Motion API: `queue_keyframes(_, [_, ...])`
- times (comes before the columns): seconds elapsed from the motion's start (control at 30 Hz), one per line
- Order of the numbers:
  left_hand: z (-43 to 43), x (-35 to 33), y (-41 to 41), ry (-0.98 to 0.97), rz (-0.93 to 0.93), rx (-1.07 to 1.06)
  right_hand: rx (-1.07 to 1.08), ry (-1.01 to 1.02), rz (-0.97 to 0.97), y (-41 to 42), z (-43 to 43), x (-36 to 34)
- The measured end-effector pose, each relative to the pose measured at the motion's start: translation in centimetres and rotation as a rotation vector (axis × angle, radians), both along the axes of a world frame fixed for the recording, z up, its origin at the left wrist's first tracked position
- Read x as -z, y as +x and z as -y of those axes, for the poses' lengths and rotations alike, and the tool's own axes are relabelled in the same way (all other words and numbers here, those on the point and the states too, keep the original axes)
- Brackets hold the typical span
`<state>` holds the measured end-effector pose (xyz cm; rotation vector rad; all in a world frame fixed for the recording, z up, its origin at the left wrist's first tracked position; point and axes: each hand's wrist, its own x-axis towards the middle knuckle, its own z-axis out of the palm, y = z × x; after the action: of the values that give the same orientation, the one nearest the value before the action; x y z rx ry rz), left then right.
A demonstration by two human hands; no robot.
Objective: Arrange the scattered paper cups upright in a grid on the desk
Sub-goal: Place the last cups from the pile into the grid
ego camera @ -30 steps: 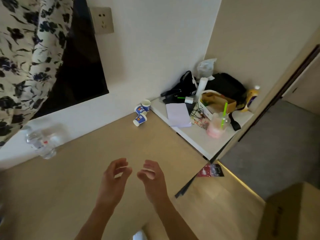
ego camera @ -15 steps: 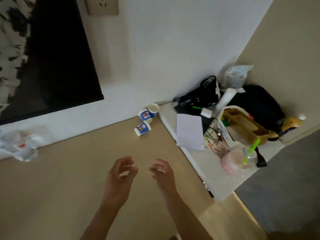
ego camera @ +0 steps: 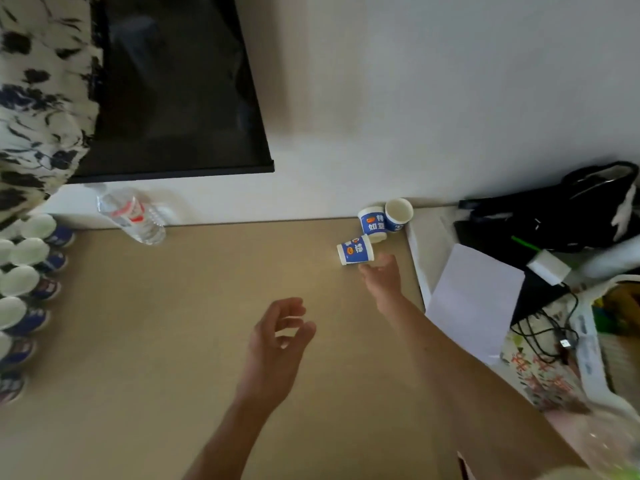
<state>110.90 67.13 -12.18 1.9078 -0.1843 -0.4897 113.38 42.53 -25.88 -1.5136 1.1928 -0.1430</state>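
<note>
Three blue-and-white paper cups lie at the desk's far right corner. The nearest cup [ego camera: 355, 250] is on its side, a second cup [ego camera: 372, 220] lies behind it, and a third cup [ego camera: 399, 211] shows its open mouth against the wall. My right hand [ego camera: 382, 276] reaches toward the nearest cup, its fingertips just short of it and holding nothing. My left hand [ego camera: 277, 344] hovers over the middle of the tan desk [ego camera: 173, 341], fingers loosely curled and empty. Several upright cups [ego camera: 26, 271] stand in a column at the left edge.
A clear water bottle [ego camera: 133, 216] lies by the wall at the back left. A white side table [ego camera: 420, 244] adjoins the desk on the right, crowded with a white paper sheet [ego camera: 474, 296], black bag [ego camera: 568, 209], cables and a basket. A dark window [ego camera: 173, 91] and floral curtain [ego camera: 38, 81] are behind.
The view has swung left, bringing the column of upright cups into sight. My right hand has stretched forward to the fallen cups. My left hand stayed over the desk's middle.
</note>
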Motion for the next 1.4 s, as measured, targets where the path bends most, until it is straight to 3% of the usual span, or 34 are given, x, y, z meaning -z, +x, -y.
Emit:
queue_keyframes(0.3, [0.7,1.0,-1.7,0.078,-0.018,-0.063,-0.104,-0.171,-0.064,2.0,2.6,2.2])
queue_keyframes(0.5, [1.1,1.7,-1.6,0.147,0.03,-0.048,-0.208,-0.218,0.084,0.4,1.9,0.5])
queue_keyframes(0.67, [2.3,1.6,-0.6,0.333,0.155,0.034,-0.492,-0.074,0.296,-2.5,0.6,-4.1])
queue_keyframes(0.77, [3.9,1.1,0.6,0.444,0.133,0.137,-0.708,0.027,0.416,-4.3,-0.3,-7.2])
queue_keyframes(0.93, [5.9,0.5,1.4,0.392,0.064,0.171,-0.787,0.153,0.488,-5.7,-1.4,-9.9])
queue_keyframes(1.0, [5.8,0.7,1.4,0.363,0.047,0.132,-0.755,0.184,0.511,-5.4,-1.2,-10.2])
queue_keyframes(1.07, [5.4,1.0,1.3,0.351,0.033,0.088,-0.591,0.18,0.496,-4.1,-0.3,-9.4])
queue_keyframes(1.2, [4.4,1.5,0.4,0.305,0.001,-0.015,-0.236,-0.062,0.229,1.0,2.7,-4.0])
queue_keyframes(1.4, [2.4,1.8,-0.7,0.254,-0.03,-0.133,-0.291,-0.299,0.014,8.5,6.0,3.3])
